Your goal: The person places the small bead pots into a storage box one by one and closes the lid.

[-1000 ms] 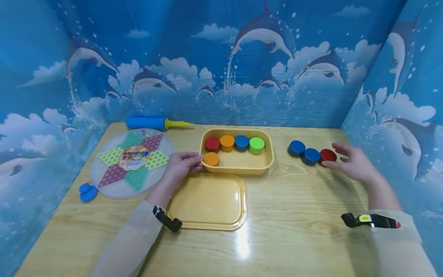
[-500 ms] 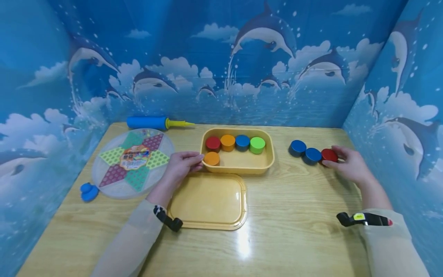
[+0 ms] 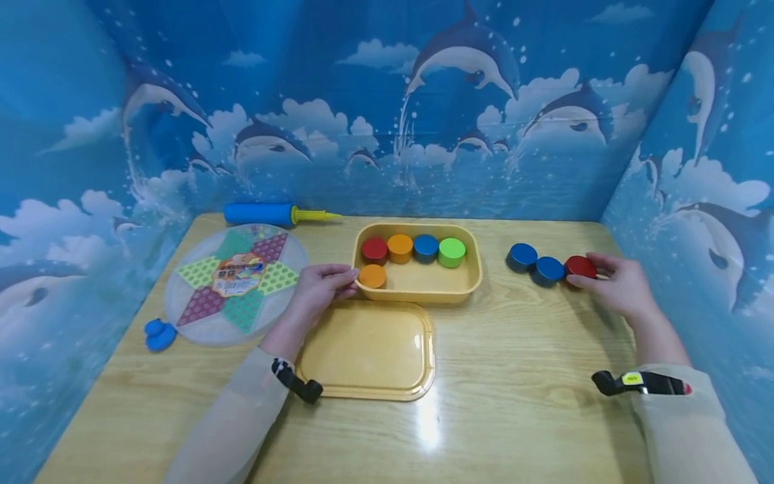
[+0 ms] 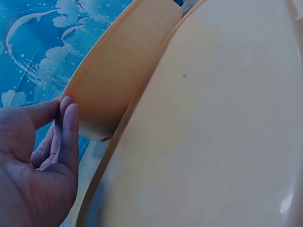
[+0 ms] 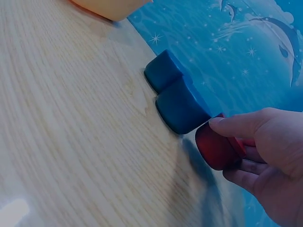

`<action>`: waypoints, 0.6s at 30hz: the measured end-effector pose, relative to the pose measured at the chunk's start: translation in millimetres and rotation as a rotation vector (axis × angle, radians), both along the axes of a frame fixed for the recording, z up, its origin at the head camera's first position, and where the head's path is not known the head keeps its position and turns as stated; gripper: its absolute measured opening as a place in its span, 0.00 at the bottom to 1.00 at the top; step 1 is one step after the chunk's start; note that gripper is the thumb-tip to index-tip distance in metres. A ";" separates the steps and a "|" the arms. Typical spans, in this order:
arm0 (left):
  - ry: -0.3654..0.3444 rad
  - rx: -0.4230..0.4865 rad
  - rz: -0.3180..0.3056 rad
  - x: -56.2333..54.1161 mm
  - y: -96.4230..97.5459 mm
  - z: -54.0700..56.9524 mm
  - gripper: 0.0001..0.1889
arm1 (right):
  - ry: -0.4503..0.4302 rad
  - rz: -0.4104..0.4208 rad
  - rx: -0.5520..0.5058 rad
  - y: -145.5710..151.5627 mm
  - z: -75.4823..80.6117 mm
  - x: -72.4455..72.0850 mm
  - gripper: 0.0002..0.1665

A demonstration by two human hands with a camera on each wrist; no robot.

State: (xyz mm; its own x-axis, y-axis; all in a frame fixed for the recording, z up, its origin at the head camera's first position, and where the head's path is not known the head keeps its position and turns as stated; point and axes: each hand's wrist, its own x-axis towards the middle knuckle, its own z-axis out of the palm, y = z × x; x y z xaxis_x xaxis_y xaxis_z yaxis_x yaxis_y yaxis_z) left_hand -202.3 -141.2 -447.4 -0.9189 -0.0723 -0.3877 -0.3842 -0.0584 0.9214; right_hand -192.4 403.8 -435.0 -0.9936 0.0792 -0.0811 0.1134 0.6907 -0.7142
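In the head view my right hand [image 3: 621,286] holds a red round block [image 3: 579,267] at the right of the table, thumb on one side and fingers on the other. In the right wrist view this red block [image 5: 218,144] looks slightly tilted beside two blue round blocks [image 5: 182,104]. My left hand [image 3: 320,292] pinches the left end of a yellow plastic box [image 3: 444,296]. Inside it stand a red block [image 3: 374,250], two orange blocks [image 3: 400,248], a blue block [image 3: 426,248] and a green block [image 3: 451,252]. The left wrist view shows the box's outer wall [image 4: 118,61] at my fingertips.
A flat yellow lid [image 3: 369,349] lies in front of the box. To the left are a round Chinese checkers board [image 3: 199,326] and a small blue plastic piece [image 3: 160,335]. A blue hand pump [image 3: 259,214] lies at the back edge, before the dolphin-print curtain [image 3: 387,181].
My right hand has moved in and its fingers have gone round the red block at the right. That block has shifted slightly rightward. My left hand stays at the box.
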 end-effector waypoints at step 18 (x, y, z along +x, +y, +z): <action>0.004 0.015 -0.004 0.6 -1.6 -1.7 0.17 | 0.057 0.005 0.057 -27.2 39.5 6.6 0.52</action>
